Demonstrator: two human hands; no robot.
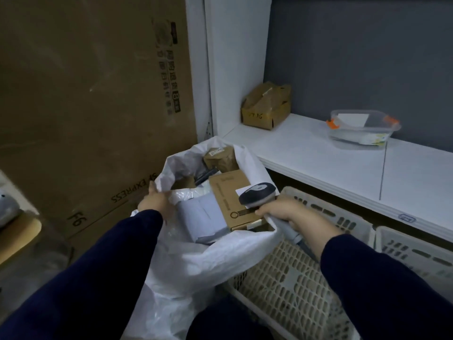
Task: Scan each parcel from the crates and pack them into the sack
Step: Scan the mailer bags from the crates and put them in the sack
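Observation:
A white sack (196,261) stands open on the floor in front of me, filled with parcels. Near its top lie a brown cardboard box (232,192), a pale grey poly mailer (203,217) and a smaller brown box (220,157) at the back. My left hand (154,201) grips the sack's left rim. My right hand (289,214) holds a handheld barcode scanner (257,195) and pinches the sack's right rim, with the scanner head over the cardboard box. A beige plastic crate (294,278) sits to the right of the sack.
A second beige crate (416,251) stands further right under a white shelf (318,158). On the shelf are a taped brown box (267,105) and a clear plastic tub (362,128). A large flat cardboard carton (85,106) leans on the left.

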